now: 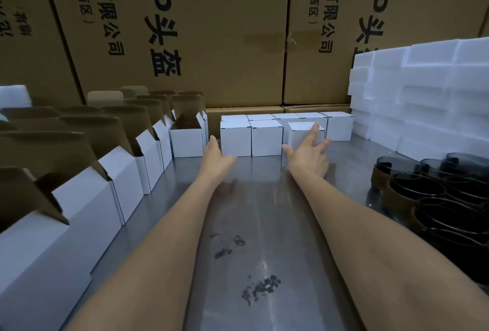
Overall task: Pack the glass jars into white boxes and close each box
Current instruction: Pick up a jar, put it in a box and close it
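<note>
Both of my hands are stretched out to the far end of the table (264, 224), and the relation that counts is how the closed white box (304, 133) sits to them: it lies straight ahead of my right hand (308, 154), whose fingers are spread and straight, the fingertips touching its near face and top edge, nothing curled round it. My left hand (217, 154) is also loose and holds nothing, hanging just off the left corner of the row of closed boxes (250, 137), so the right hand is plainly the nearer to the box in question. That box stands slightly forward of the row and turned a little off its line; I judge the next move is a nudge away from me to seat it. The glass jars (434, 193), dark and clustered, lie back and to the right of my right forearm. The open white boxes (127, 171), brown flaps up, run along beyond my left arm. White foam blocks (423, 92) are stacked past the right hand. The brown cartons (211, 39) behind carry printed Chinese: "有限公司", "(西区)" and large "P头盔".
</note>
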### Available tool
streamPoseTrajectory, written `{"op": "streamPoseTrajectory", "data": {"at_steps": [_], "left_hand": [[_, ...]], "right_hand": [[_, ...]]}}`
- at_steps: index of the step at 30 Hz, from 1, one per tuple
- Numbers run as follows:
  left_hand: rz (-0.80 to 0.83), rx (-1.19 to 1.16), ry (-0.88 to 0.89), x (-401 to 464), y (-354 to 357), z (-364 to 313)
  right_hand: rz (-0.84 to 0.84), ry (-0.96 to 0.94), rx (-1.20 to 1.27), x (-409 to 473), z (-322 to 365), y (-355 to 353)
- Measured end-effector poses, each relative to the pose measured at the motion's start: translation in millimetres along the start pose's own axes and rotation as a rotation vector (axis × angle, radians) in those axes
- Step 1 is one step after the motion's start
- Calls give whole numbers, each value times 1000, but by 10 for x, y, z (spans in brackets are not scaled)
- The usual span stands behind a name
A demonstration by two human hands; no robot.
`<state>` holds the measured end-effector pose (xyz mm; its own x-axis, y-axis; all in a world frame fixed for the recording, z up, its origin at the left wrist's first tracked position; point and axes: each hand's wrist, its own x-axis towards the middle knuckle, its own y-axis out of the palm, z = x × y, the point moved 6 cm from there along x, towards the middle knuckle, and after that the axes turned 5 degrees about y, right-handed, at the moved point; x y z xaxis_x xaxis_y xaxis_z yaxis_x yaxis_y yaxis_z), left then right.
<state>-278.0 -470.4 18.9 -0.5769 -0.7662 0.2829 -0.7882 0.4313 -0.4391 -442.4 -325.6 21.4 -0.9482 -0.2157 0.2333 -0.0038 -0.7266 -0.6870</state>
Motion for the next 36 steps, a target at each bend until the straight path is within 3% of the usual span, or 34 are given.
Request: {"op": "streamPoseTrajectory", "data": {"at_steps": [15, 31, 36], "left_hand": [[124, 61, -19, 161, 106, 59], [138, 97, -5, 172, 123, 54], [62, 114, 48, 83, 72, -22]], "right_hand": [[2, -88, -170, 187, 71, 209], [45, -133, -206, 166, 89, 233], [-35, -190, -299, -6, 151, 134]]}}
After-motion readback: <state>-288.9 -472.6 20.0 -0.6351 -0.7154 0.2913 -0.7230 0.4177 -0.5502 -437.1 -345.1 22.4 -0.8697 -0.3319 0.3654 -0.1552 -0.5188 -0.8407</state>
